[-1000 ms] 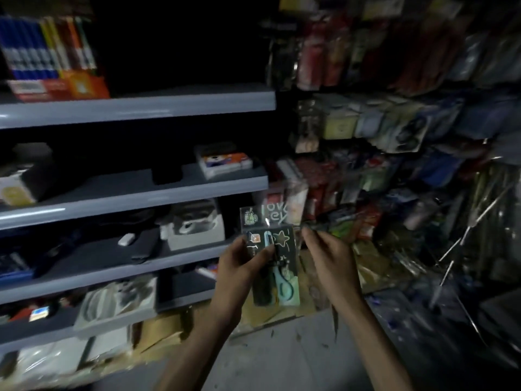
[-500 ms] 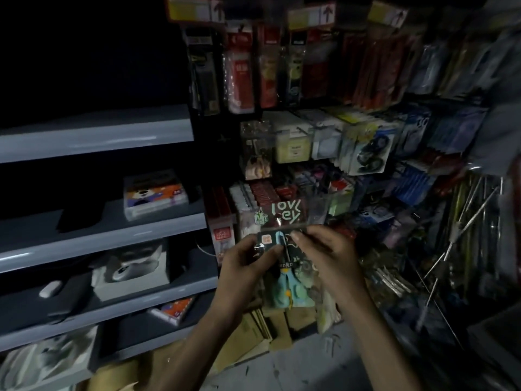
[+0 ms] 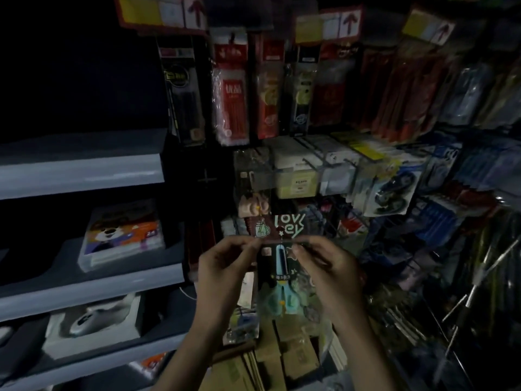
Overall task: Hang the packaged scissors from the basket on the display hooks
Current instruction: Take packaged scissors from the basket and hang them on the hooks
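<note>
Head view, left hand (image 3: 222,266), right hand (image 3: 329,273) pinching scissors pack (image 3: 280,266) (upright).

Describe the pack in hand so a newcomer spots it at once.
Look at the hook wall of hanging stationery on the right. In front of its lower rows, the left hand and right hand pinch the top of one clear scissors pack. Only it shows pale teal handles under a bluish blade, unlike the red pen packs above.

The scissors pack (image 3: 282,275) is held before the hanging packets (image 3: 231,91); shelves (image 3: 84,170) with boxes (image 3: 121,235) are set to the left.
</note>
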`<act>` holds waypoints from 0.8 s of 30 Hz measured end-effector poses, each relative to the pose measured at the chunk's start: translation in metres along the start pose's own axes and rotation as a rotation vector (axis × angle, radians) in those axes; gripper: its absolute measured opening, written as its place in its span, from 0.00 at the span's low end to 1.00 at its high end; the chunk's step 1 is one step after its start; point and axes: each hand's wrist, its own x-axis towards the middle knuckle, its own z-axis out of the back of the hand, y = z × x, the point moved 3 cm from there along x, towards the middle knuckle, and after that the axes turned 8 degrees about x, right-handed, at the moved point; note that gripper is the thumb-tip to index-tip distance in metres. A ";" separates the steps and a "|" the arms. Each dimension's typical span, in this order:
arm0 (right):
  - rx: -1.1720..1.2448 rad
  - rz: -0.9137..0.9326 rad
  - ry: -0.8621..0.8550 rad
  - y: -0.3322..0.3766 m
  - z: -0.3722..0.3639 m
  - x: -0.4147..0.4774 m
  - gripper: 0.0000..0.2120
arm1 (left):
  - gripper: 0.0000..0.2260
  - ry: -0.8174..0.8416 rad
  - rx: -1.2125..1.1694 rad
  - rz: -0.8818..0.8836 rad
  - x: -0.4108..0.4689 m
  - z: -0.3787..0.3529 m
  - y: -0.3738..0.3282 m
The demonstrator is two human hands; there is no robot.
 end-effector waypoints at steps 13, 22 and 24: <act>0.145 -0.086 -0.060 -0.021 -0.019 0.068 0.04 | 0.04 -0.166 -0.044 0.049 0.062 -0.022 0.018; 0.129 -0.061 0.051 -0.034 -0.002 0.104 0.02 | 0.11 -0.188 0.076 0.005 0.072 -0.031 0.006; 0.130 -0.053 0.051 -0.039 0.000 0.109 0.02 | 0.11 -0.171 0.120 -0.028 0.076 -0.033 -0.001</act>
